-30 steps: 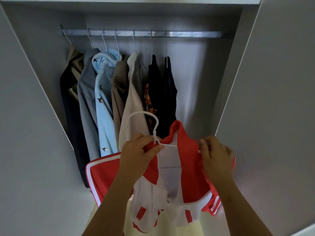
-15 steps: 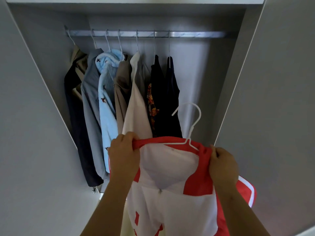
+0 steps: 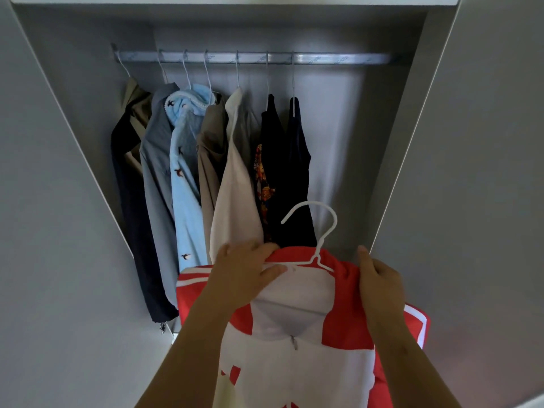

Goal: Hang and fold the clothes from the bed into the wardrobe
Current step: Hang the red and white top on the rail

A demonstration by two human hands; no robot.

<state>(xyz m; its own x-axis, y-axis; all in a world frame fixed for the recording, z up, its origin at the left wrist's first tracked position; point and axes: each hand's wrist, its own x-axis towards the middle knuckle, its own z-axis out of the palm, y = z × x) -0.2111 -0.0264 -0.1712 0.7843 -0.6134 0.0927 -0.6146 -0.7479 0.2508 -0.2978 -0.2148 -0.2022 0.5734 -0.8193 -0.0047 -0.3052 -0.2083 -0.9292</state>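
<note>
jacket: red and white jacket [image 3: 347, 290] with a front zip, draped on a hanger, held low at 6 o'clock before the open wardrobe [image 3: 379, 142]
left hand: left hand [image 3: 247, 272] grasping the 9 o'clock shoulder, thumb laid across the white lining, fingers folded over the red collar edge
right hand: right hand [image 3: 379, 284] clamped over the 3 o'clock shoulder, fingers wrapped round the red cloth, thumb lifted
hanger: thin white hanger [image 3: 316, 257], smooth, probably plastic or coated wire; hook standing clear above the collar between the hands, nearer the right one, leaning toward 1 o'clock, open end facing 9 o'clock
long axis: shoulder line running 9 to 3 o'clock, parallel to the rail
rail: pale metal rail [image 3: 338, 58] at 12 o'clock, well above the hook; bare stretch toward 1 o'clock
key relation: bare stretch lying almost straight up from the hook, just right of the dark garment [image 3: 297, 172]
hung clothes: seven hangers crowded from 10 to 12 o'clock, among them a cream garment [image 3: 235, 201] and a light blue shirt [image 3: 188, 187] with small bird prints
cloth: jacket smooth and slightly glossy, likely slippery on the thin hanger
judgement: lift called for, probably with a quarter turn so the hook crosses the rail; right hand better placed to guide
</note>
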